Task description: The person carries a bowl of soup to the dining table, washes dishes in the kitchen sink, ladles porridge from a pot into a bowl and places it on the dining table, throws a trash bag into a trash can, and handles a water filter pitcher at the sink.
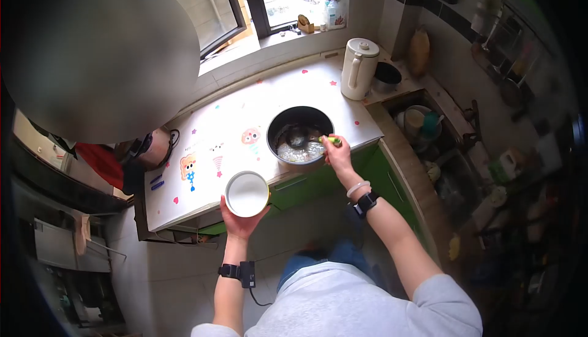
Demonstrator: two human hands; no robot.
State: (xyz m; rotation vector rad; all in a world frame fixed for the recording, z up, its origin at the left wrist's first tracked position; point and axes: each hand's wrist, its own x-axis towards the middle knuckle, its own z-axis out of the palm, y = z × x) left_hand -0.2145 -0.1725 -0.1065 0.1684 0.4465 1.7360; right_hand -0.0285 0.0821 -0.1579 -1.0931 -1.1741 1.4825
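Below the near edge of a smooth white surface [233, 123] dotted with cartoon stickers, the left hand [243, 222], fingers curved round its side, holds a round white bowl [247, 194]; whether the bowl contains anything is hard to tell. Farther on, the right hand [337, 153] pinches the green handle of a ladle [299, 140], its dark head inside a round, dark-lined pot [300, 114] of glossy, pale liquid. To the right, a sink [452, 123] holds dishes. Beyond stands a cream, cylindrical kettle [359, 71]; a blurred grey disc [101, 55] blocks the upper left.
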